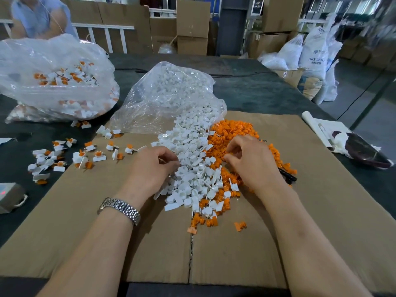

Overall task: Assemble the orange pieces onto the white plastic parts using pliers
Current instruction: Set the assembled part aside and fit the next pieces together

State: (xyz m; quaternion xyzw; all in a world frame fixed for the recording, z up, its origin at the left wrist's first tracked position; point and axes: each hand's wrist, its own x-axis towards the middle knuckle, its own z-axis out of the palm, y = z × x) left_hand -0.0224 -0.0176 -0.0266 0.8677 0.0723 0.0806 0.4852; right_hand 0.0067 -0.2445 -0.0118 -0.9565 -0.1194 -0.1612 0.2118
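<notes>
A: What's the setting?

B: A warehouse with stacked cardboard boxes and white sacks behind a dark table. A flattened cardboard sheet covers the near part of it.

A: And the containers?

B: A clear plastic bag lies open on its side at the centre, white plastic parts spilling from its mouth onto the cardboard. Just right of them, touching, sits a heap of orange pieces. At far left a second clear bag holds assembled white-and-orange units, and more assembled units lie scattered in front of it.

A: The hands?

B: The left hand, with a metal watch on its wrist, has its fingers curled into the edge of the white heap; whether it grasps a part I cannot tell. The right hand curls its fingertips at the orange heap, seemingly pinching something orange. A dark tool handle, possibly the pliers, lies beside the right hand.
</notes>
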